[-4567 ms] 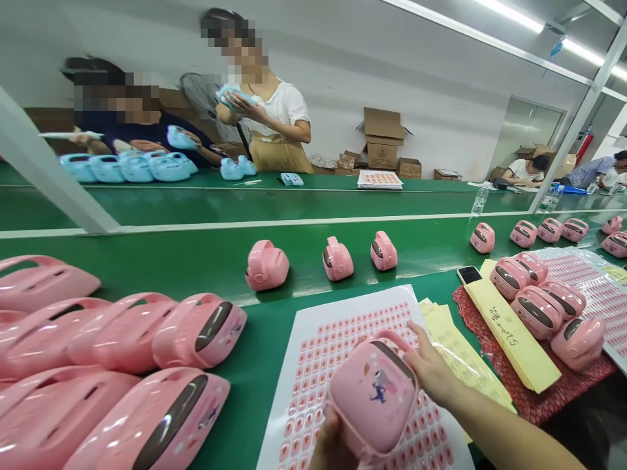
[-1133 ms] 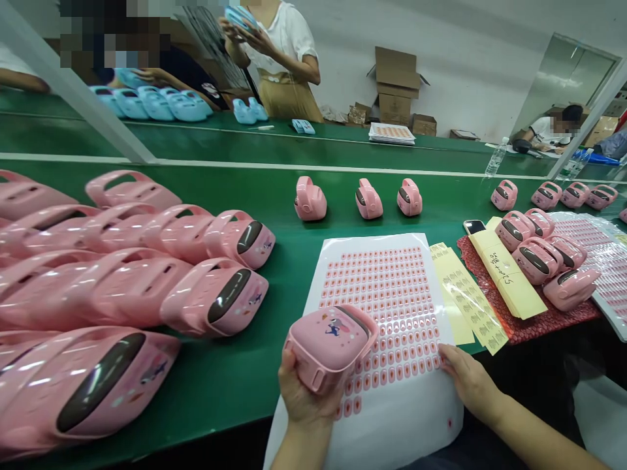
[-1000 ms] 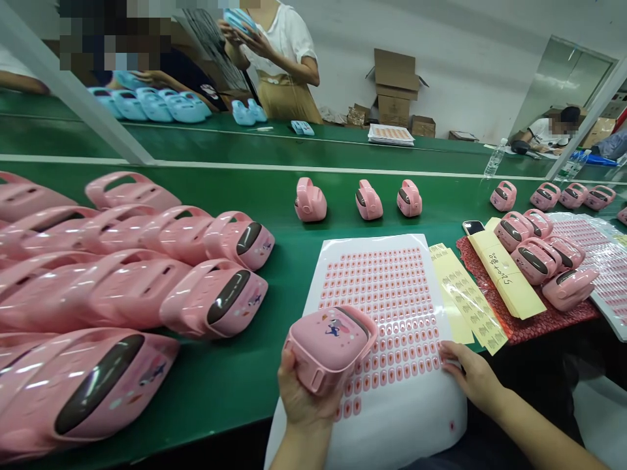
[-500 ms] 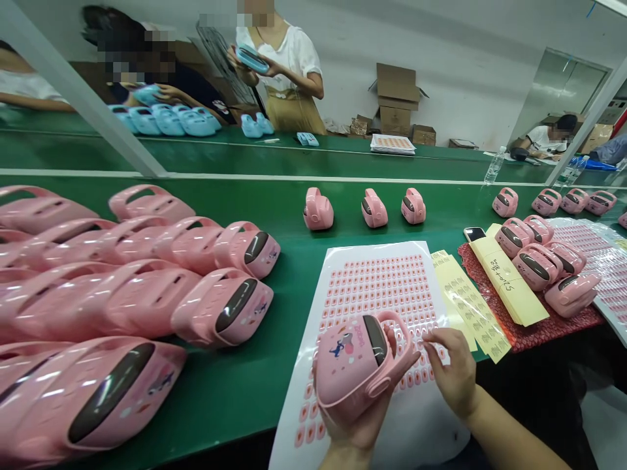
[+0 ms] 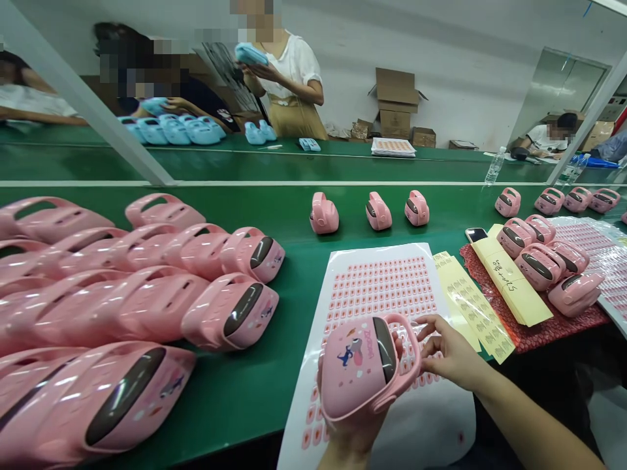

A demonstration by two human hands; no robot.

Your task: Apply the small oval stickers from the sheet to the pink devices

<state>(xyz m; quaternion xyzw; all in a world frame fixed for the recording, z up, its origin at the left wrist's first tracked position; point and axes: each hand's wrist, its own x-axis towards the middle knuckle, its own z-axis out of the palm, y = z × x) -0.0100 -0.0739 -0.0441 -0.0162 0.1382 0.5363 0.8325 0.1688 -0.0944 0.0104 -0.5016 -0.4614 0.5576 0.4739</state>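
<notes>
A pink toy-like case (image 5: 355, 372) with a dark window, a printed cartoon and a loop handle is held up by my left hand (image 5: 360, 431), which wraps round it from below and behind. My right hand (image 5: 448, 349) is at the handle's right side, thumb and fingers bent close to it; whether anything small is between them is too small to tell. Beneath both hands lies a white sheet (image 5: 421, 418) with rows of small pink oval stickers. One loose sticker sits near the sheet's lower right corner.
Rows of pink cases (image 5: 147, 300) fill the left. Three more (image 5: 378, 211) stand beyond the sheet. Yellow label sheets (image 5: 473, 303), a phone (image 5: 475, 234) and red bubble wrap (image 5: 533, 336) with pink cases lie right. People work across the green table (image 5: 274, 225).
My right hand has moved slightly left and up to the case's handle. The case has turned a little, showing more of its printed face. The view has shifted slightly.
</notes>
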